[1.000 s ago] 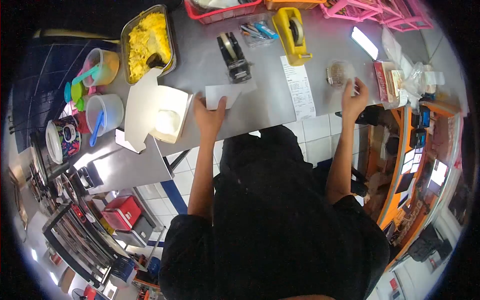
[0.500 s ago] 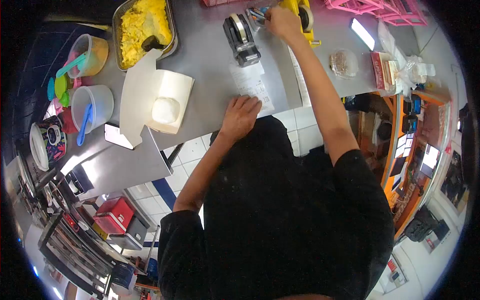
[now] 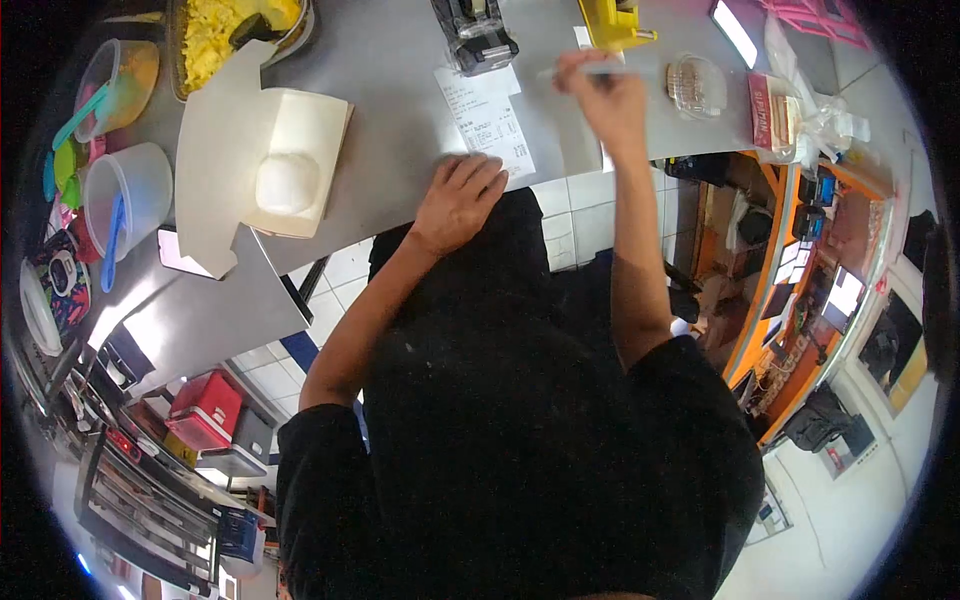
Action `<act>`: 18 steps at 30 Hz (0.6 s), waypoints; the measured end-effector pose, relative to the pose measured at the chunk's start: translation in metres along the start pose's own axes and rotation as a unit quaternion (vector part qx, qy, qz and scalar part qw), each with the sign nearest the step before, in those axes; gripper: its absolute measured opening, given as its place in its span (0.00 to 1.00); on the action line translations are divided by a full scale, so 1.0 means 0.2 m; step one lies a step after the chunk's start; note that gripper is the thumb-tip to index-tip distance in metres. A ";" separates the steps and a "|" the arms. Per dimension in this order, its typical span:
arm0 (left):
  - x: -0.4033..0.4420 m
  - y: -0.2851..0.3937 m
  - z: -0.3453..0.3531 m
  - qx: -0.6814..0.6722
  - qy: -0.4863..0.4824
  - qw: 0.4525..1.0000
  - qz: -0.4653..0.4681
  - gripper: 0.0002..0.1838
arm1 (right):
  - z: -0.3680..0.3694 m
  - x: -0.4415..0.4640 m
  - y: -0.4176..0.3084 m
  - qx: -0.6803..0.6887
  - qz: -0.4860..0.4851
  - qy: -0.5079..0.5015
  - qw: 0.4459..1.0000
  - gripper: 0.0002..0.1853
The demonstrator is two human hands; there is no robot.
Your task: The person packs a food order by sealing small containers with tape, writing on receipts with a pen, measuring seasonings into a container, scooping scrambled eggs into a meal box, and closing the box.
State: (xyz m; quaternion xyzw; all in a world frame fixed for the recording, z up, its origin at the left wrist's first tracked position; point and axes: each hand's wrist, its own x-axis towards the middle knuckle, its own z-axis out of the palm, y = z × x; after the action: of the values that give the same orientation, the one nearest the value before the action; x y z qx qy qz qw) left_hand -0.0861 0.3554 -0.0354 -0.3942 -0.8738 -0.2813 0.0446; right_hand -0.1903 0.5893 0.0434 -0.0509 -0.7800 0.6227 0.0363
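My left hand [image 3: 460,205] lies flat at the near edge of the steel table, its fingers resting on the lower end of a printed receipt [image 3: 490,118]. At the receipt's top sits a black tape dispenser [image 3: 478,40]. My right hand [image 3: 610,100], a little blurred, is raised over the table to the right of the receipt. Its fingers are pinched round a thin pen [image 3: 600,68]. Behind that hand stands a yellow tape dispenser [image 3: 615,25]. To the left, an open paper box [image 3: 325,170] holds a round white mound of rice [image 3: 287,183].
A tray of yellow scrambled egg [image 3: 215,35] stands at the back left. Plastic tubs [image 3: 140,190] with spoons and a phone [image 3: 185,252] are on the left. On the right lie a clear plastic container [image 3: 697,87], another phone [image 3: 735,35] and a red-and-white pack [image 3: 775,115].
My right hand has come back from the pen holder near the yellow dispenser with a pen, moving toward me. My left hand stays on the receipt. The view has shifted.
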 end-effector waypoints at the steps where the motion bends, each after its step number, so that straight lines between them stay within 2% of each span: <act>1: -0.01 0.00 0.00 0.000 -0.008 1.000 -0.001 0.17 | 0.03 -0.11 0.07 0.070 0.056 0.004 0.996 0.03; 2: -0.02 0.00 0.00 0.001 -0.015 1.000 -0.001 0.17 | 0.06 -0.19 0.13 0.139 0.112 0.009 0.984 0.04; 5: -0.02 -0.01 -0.01 0.005 -0.024 1.000 0.001 0.17 | 0.10 -0.35 0.29 0.145 0.155 0.033 0.977 0.03; 8: -0.02 -0.01 -0.01 0.002 -0.014 1.000 0.000 0.17 | 0.10 -0.39 0.34 0.177 0.140 0.025 0.974 0.07; 11: -0.02 -0.01 0.00 -0.007 -0.003 1.000 -0.002 0.17 | 0.14 -0.40 0.37 0.140 0.061 -0.006 0.988 0.07; 14: -0.02 -0.01 0.00 -0.015 0.000 1.000 -0.005 0.17 | 0.17 -0.40 0.39 0.058 0.042 -0.011 0.997 0.08; 18: -0.02 0.00 0.00 -0.003 -0.007 1.000 -0.011 0.17 | 0.18 -0.41 0.38 0.030 0.047 0.002 0.998 0.08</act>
State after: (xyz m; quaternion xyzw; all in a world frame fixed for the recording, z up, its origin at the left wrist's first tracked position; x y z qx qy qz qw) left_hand -0.0838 0.3518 -0.0365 -0.3869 -0.8774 -0.2817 0.0338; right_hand -0.1114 0.5604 -0.0380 -0.0875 -0.7573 0.6471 0.0101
